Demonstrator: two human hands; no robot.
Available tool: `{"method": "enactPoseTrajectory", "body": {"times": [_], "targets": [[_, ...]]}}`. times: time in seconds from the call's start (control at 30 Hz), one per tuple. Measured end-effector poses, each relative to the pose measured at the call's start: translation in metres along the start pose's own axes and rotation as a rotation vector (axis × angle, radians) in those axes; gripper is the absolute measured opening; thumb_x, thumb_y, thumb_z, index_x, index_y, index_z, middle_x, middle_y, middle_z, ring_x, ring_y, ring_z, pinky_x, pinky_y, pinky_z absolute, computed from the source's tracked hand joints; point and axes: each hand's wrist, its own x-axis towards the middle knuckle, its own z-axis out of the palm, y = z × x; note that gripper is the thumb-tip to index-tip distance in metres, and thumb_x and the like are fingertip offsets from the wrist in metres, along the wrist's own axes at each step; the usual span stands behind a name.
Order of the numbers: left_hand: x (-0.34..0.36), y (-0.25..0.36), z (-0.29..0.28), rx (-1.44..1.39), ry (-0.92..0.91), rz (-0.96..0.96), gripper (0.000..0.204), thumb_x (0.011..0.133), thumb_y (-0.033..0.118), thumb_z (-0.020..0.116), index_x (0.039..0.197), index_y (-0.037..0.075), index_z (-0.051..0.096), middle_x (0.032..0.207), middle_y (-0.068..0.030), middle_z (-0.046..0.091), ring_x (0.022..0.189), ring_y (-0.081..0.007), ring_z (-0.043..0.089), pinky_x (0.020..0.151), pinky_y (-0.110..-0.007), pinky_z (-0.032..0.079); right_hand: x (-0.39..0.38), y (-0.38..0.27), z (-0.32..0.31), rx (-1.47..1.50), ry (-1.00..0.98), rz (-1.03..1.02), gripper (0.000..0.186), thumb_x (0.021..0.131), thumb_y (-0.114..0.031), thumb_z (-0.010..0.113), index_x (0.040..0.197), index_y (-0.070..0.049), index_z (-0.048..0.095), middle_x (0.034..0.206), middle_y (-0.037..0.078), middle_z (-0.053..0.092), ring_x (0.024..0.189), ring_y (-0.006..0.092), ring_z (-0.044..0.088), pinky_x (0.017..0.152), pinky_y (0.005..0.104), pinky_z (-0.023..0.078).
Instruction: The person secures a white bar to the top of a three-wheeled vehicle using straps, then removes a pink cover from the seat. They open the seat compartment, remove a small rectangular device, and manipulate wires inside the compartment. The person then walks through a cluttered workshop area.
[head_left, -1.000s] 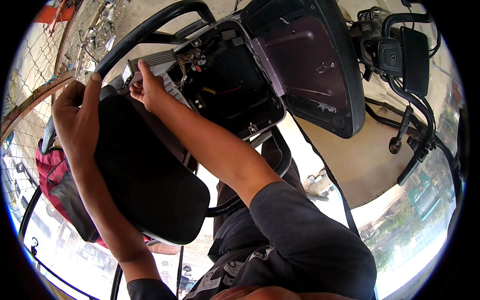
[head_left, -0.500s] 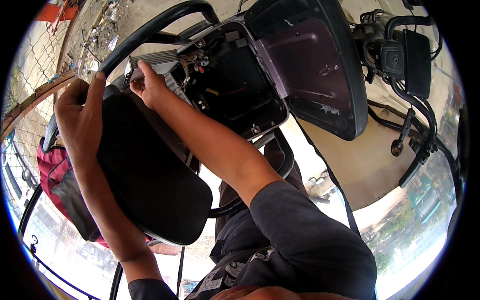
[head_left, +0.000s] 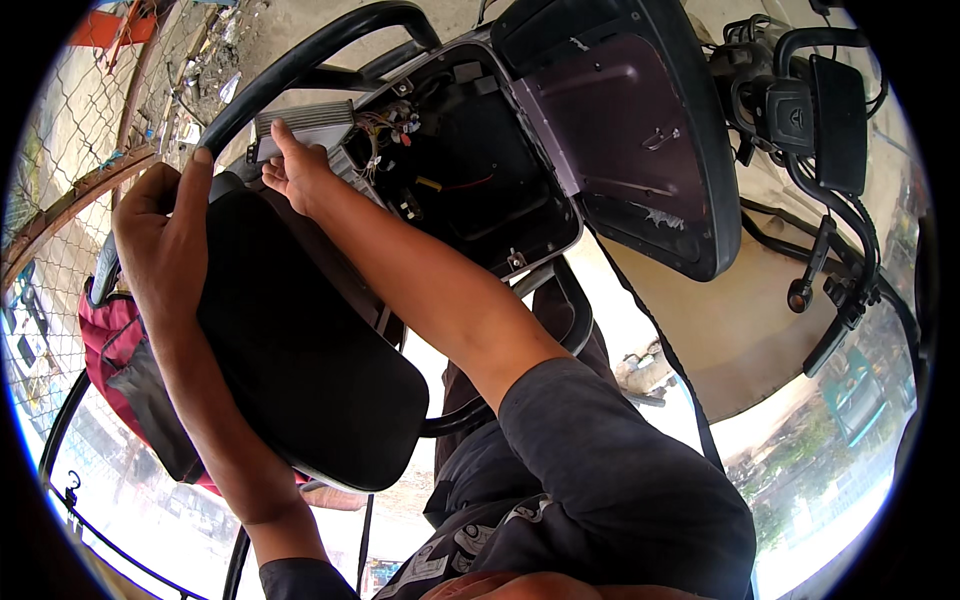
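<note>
My right hand [head_left: 303, 172] reaches across to a silver finned metal box [head_left: 322, 117] beside the open storage compartment. Its thumb presses on the fins and the other fingers curl at the box's lower edge. Bundled wires with connectors [head_left: 385, 125] run from near the box into the black compartment [head_left: 475, 190]. My left hand [head_left: 165, 235] is wrapped about the bent black tube rail [head_left: 290, 75], at the upper end of the black padded seat [head_left: 300, 330]; some of its fingers are hidden behind it.
The compartment's hinged lid, a black seat [head_left: 620, 130], stands open to the right. Beyond it are handlebars [head_left: 850, 220] with a mirror. A wire fence [head_left: 60, 170] runs along the left, near a maroon and grey bag [head_left: 125, 370]. A tan floor panel [head_left: 700, 330] lies at right.
The view has shifted slightly. My right thumb and the finned box have moved a little relative to each other; my left hand keeps its place on the rail.
</note>
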Motion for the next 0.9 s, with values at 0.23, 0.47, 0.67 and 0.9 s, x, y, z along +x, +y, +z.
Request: {"method": "enactPoseTrajectory", "body": {"times": [0.23, 0.47, 0.67, 0.9], "targets": [[0.001, -0.006, 0.000, 0.020, -0.012, 0.043, 0.043, 0.091, 0.026, 0.066, 0.061, 0.003, 0.046, 0.057, 0.0042, 0.034, 0.055, -0.0057, 0.029, 0.050, -0.027, 0.022, 0.000, 0.004, -0.014, 0.050, -0.098, 0.035, 0.054, 0.075, -0.052, 0.077, 0.092, -0.008, 0.051, 0.078, 0.003, 0.051, 0.066, 0.0191, 0.056, 0.066, 0.0371, 0.056], [0.003, -0.009, 0.002, 0.035, -0.002, 0.057, 0.044, 0.093, 0.028, 0.064, 0.062, 0.004, 0.045, 0.058, 0.0042, 0.033, 0.056, -0.0056, 0.027, 0.051, -0.027, 0.020, -0.011, 0.002, -0.021, 0.033, -0.129, 0.030, 0.054, 0.076, -0.058, 0.073, 0.085, -0.009, 0.051, 0.076, 0.002, 0.052, 0.068, 0.0191, 0.057, 0.066, 0.0346, 0.054], [0.001, -0.007, 0.004, 0.041, 0.022, 0.034, 0.046, 0.093, 0.028, 0.064, 0.061, 0.005, 0.042, 0.058, 0.0047, 0.031, 0.055, -0.0053, 0.026, 0.050, -0.028, 0.018, -0.024, -0.001, -0.023, 0.015, -0.143, 0.015, 0.055, 0.076, -0.059, 0.073, 0.085, -0.009, 0.051, 0.078, 0.002, 0.053, 0.069, 0.0183, 0.058, 0.071, 0.0360, 0.055], [0.003, -0.010, 0.004, -0.016, 0.007, 0.054, 0.047, 0.093, 0.028, 0.065, 0.060, 0.006, 0.040, 0.058, 0.0055, 0.029, 0.055, -0.0048, 0.024, 0.050, -0.027, 0.017, -0.022, -0.004, -0.035, 0.035, -0.135, -0.011, 0.052, 0.077, -0.057, 0.072, 0.083, -0.010, 0.049, 0.076, 0.000, 0.053, 0.069, 0.0173, 0.058, 0.071, 0.0349, 0.055]]}}
